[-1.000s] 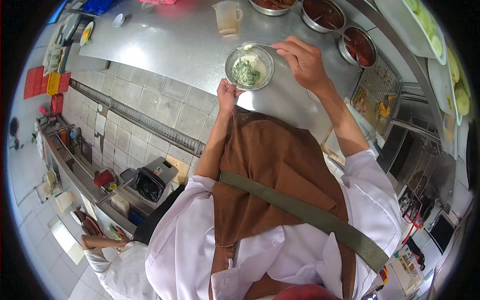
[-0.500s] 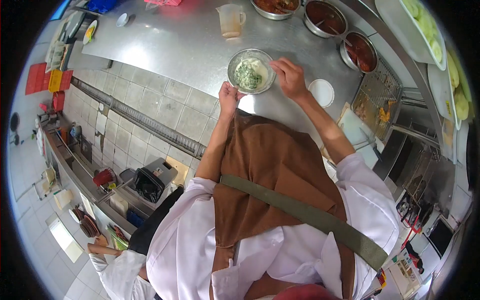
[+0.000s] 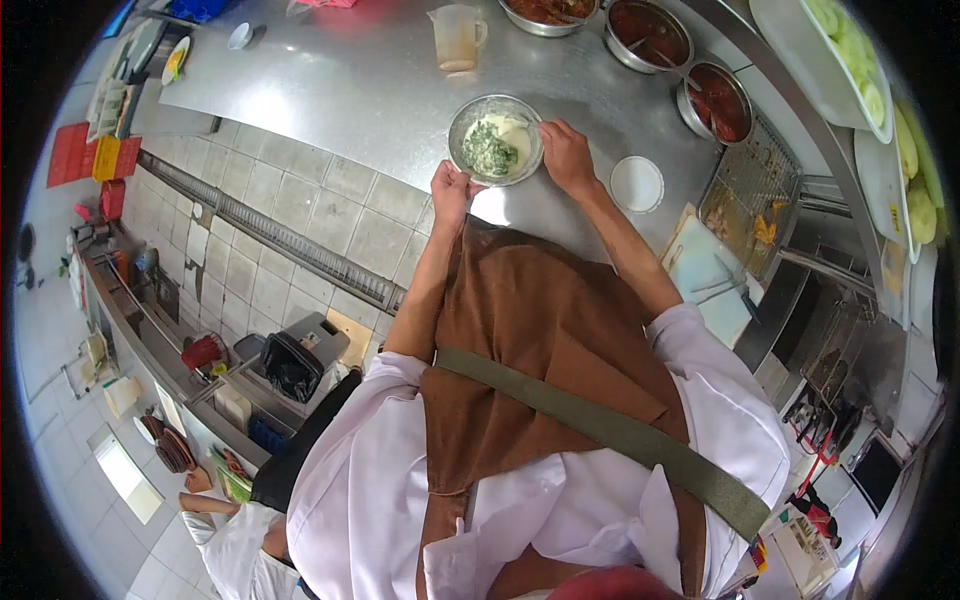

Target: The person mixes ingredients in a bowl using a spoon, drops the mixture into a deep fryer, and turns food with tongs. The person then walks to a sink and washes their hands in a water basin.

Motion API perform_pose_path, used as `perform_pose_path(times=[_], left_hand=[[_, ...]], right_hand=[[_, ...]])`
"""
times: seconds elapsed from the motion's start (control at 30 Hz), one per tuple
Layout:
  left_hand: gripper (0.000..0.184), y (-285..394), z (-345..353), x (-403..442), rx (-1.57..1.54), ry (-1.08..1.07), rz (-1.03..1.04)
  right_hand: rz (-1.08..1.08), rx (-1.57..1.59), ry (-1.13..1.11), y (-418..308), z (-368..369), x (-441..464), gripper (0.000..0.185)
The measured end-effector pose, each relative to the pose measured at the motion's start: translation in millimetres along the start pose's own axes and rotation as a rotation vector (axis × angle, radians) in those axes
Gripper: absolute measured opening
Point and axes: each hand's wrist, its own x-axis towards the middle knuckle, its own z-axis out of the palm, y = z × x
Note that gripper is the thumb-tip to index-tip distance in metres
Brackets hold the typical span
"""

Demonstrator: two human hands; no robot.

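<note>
A round metal bowl (image 3: 459,135) sits at the near edge of the steel counter, in front of my apron. Inside it lies a green leafy mixture (image 3: 488,150) in a creamy white liquid. My left hand (image 3: 453,190) pinches the bowl's near left rim. At the right rim, my right hand (image 3: 567,155) is closed with its fingertips together; whatever it grips is too small to make out. To the right of the bowl is a small round white dish (image 3: 637,184). A clear measuring jug (image 3: 456,42) with a little brownish liquid stands beyond the bowl.
Metal pots of red sauce (image 3: 648,35) with spoons stand at the back right. A wire-mesh tray (image 3: 735,200) and a white cutting board (image 3: 705,270) lie on the right. White trays of cut vegetables (image 3: 850,55) sit on a raised shelf. A co-worker's white sleeve (image 3: 235,545) shows lower left.
My right hand has lowered slightly and closed in at the bowl's right rim. The green mixture looks shifted a little in the bowl. The whole view has drifted slightly.
</note>
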Motion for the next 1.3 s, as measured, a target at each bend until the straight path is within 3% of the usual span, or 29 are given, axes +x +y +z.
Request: perform_pose_path(times=[0.27, 0.37, 0.47, 0.57, 0.67, 0.77, 0.87, 0.97, 1.07, 1.17, 1.27, 1.3], left_hand=[[0.015, -4.8, -2.8, 2.8, 0.011, -0.008, 0.001], [0.015, 1.3, -1.9, 3.3, 0.004, -0.027, 0.004], [0.011, 1.5, -4.2, 3.6, 0.013, -0.029, -0.005], [0.011, 3.7, -1.3, -0.4, -0.04, -0.049, -0.027], [0.013, 3.2, -0.6, 2.7, -0.017, -0.029, -0.029], [0.015, -11.7, -7.4, 4.3, -0.026, -0.029, -0.024], [0.016, -7.5, -3.1, 2.1, -0.005, -0.013, 0.0], [0.016, -10.3, -6.1, 4.2, 0.037, -0.009, 0.017], [0.015, -13.2, -4.3, -0.7, 0.055, 0.014, 0.048], [0.015, -14.4, -3.1, -5.0, 0.053, 0.021, 0.113], [0.015, -11.4, 4.3, -13.7, 0.001, 0.04, 0.132], [0.015, -17.7, 0.0, -13.8, 0.101, 0.055, 0.157]], right_hand=[[0.158, -0.154, -0.604, -5.0, -12.9, 31.2, 0.015], [0.025, -0.424, -0.75, -15.4, -1.4, 42.8, 0.017], [-0.062, -0.387, -0.62, -13.1, 3.9, 48.1, 0.018], [0.072, -0.31, -0.555, 8.2, 18.0, 45.3, 0.017], [0.054, -0.26, -0.652, 9.8, 16.9, 44.2, 0.017], [0.06, -0.335, -0.506, 2.2, 19.4, 39.2, 0.017], [0.003, -0.269, -0.692, 9.1, 18.4, 36.2, 0.016], [-0.001, -0.326, -0.475, -2.8, 8.8, 43.3, 0.015], [-0.041, -0.248, -0.695, 13.4, 14.1, 30.5, 0.016], [-0.031, -0.296, -0.375, -0.3, -8.4, 36.4, 0.016], [-0.114, -0.326, -0.374, 2.7, -10.3, 19.7, 0.014], [-0.087, -0.316, -0.471, -1.1, -12.8, 11.6, 0.013]])
